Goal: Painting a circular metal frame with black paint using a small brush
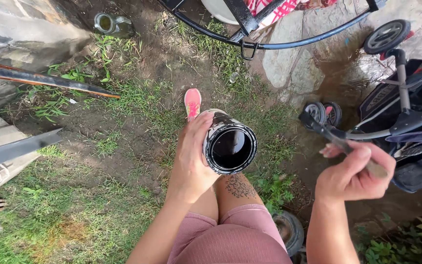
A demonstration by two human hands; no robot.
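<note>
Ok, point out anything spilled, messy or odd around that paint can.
The open can in the left hand has black paint run down its pale outside wall. A wet, muddy patch darkens the ground beside the stroller. The right hand holds a black-tipped brush.

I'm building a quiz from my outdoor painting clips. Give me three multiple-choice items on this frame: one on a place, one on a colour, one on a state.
1. Where is the stroller?
A. To the person's right
B. To the person's left
C. Behind the glass jar

2. What colour is the paint in the can?
A. White
B. Black
C. Red

3. How is the can held?
A. Standing on the grass
B. Lidded and upright
C. Open, tipped toward the camera

Answers:
1 A, the stroller stands at the right edge, beyond the right hand holding the brush.
2 B, glossy black fills the can.
3 C, the left hand holds it in the air with its open mouth facing the camera.
</note>
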